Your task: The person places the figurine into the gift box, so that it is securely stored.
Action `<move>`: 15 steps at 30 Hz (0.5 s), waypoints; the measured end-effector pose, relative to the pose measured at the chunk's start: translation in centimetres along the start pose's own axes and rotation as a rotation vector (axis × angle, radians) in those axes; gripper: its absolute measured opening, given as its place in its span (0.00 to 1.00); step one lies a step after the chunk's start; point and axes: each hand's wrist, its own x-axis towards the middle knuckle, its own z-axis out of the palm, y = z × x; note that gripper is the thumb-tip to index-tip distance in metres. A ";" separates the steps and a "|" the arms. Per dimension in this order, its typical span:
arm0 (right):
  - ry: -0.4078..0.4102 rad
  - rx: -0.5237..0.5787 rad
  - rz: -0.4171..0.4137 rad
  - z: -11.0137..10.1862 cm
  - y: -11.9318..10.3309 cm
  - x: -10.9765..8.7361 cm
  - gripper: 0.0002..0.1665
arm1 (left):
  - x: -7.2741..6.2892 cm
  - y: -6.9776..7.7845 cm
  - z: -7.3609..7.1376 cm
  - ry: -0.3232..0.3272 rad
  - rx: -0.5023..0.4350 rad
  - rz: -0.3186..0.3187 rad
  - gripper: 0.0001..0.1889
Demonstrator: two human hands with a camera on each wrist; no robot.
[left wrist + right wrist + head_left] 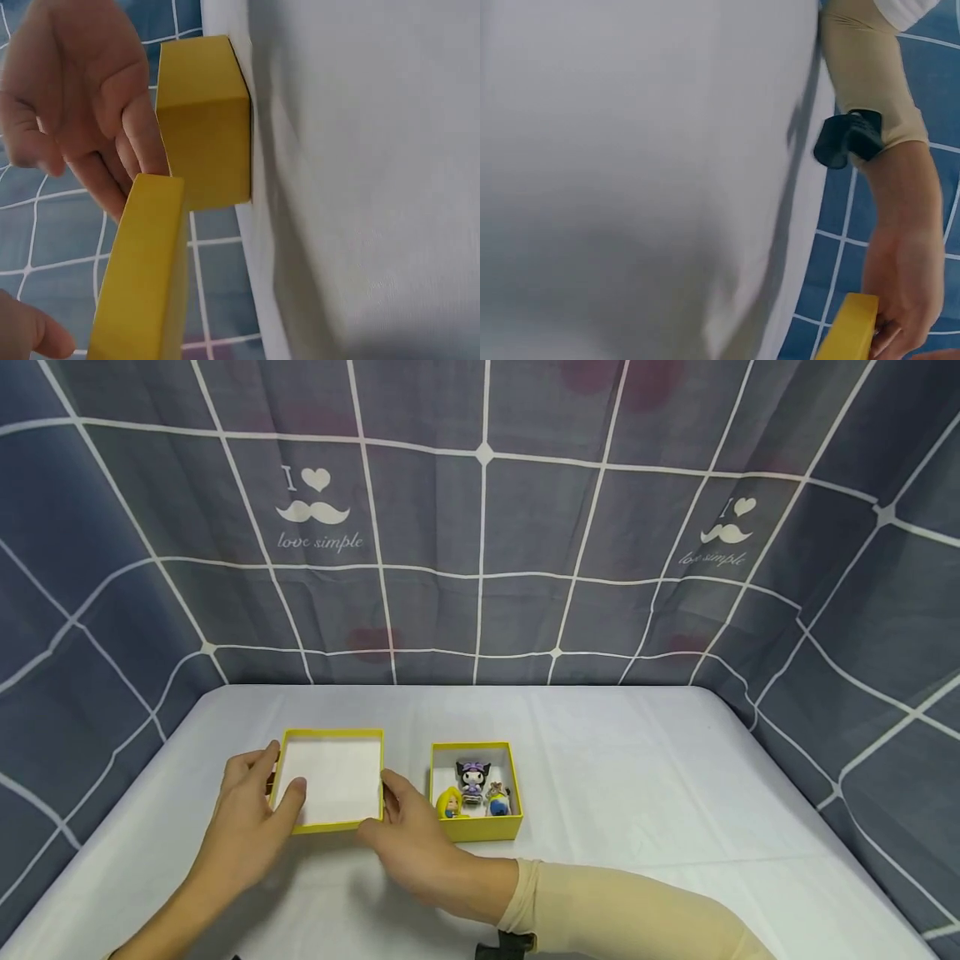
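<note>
A shallow yellow box lid (335,781), its white inside facing up, is held over the table's left part. The left hand (251,822) grips its left side, thumb over the rim. My right hand (416,839) holds the right side near the lower corner; the left wrist view shows that hand's palm and fingers reaching to the lid's end. To the right stands a yellow box (480,831) with three small figures inside: one black and purple (472,781), one yellow-haired (450,803), one in blue (498,800).
A white cloth (637,793) covers the table. Behind and at both sides hangs a grey-blue curtain (427,510) with white grid lines. A black device (506,946) sits at the right wrist by the beige sleeve (622,902).
</note>
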 end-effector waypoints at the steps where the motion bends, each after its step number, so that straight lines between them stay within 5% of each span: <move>1: -0.005 0.020 -0.010 -0.1 0.0 -0.1 0.49 | 0.0 0.1 0.0 -0.001 -0.028 -0.011 0.33; 10: 0.006 0.021 -0.047 -1.2 -0.1 -0.5 0.47 | 0.7 0.9 -0.3 -0.023 -0.198 -0.125 0.28; 15: 0.013 0.027 -0.075 -1.9 -0.2 -0.3 0.47 | 1.1 1.7 0.0 -0.007 -0.259 -0.122 0.27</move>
